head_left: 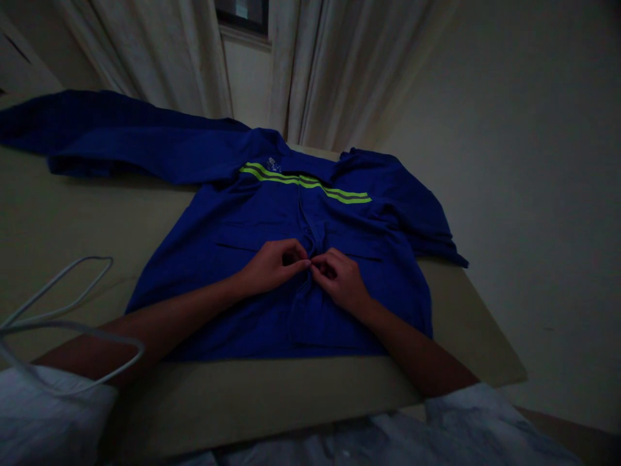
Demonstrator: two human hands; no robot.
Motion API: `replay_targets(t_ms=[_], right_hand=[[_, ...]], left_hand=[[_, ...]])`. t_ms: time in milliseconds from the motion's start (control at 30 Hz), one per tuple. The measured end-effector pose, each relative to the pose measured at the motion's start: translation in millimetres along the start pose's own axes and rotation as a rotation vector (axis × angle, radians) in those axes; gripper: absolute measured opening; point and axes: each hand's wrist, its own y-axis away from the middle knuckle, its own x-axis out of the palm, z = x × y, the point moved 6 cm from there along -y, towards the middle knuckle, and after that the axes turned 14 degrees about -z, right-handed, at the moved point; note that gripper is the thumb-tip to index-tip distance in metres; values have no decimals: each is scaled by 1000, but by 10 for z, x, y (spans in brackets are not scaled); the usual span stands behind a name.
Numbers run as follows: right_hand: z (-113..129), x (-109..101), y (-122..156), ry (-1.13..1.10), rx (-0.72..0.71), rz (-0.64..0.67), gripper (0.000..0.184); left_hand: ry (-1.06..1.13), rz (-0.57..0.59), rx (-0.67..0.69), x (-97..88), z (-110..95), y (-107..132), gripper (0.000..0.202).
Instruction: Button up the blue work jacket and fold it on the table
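A blue work jacket [252,220] with yellow-green reflective stripes [334,194] lies front side up, its collar pointing away from me. My left hand [281,264] pinches the front placket near the middle of the jacket. Right beside it, my right hand [337,275] pinches the same edge, and the fingertips of both hands meet. The placket [315,236] is lifted and puckered just above the fingers. Whatever small part sits between the fingertips is hidden. One sleeve [145,149] stretches out to the far left; the other sleeve [427,220] is bent down on the right.
The jacket is spread on a pale table [242,395], whose right corner [519,375] stands near a plain wall [543,194]. A white cable [72,320] loops over my left forearm. Curtains [339,71] hang behind the table's far edge, around a small window [245,13].
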Motion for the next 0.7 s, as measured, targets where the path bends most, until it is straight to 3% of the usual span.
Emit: replay_targets(t_ms=[233, 533, 700], right_hand=[[46, -27, -9, 40, -64, -22, 11], [94, -26, 22, 88, -163, -32, 14], [96, -54, 20, 112, -157, -51, 14]], left_hand=[[169, 16, -161, 45, 204, -69, 27], [211, 30, -178, 58, 250, -111, 37], [293, 25, -271, 45, 342, -139, 38]])
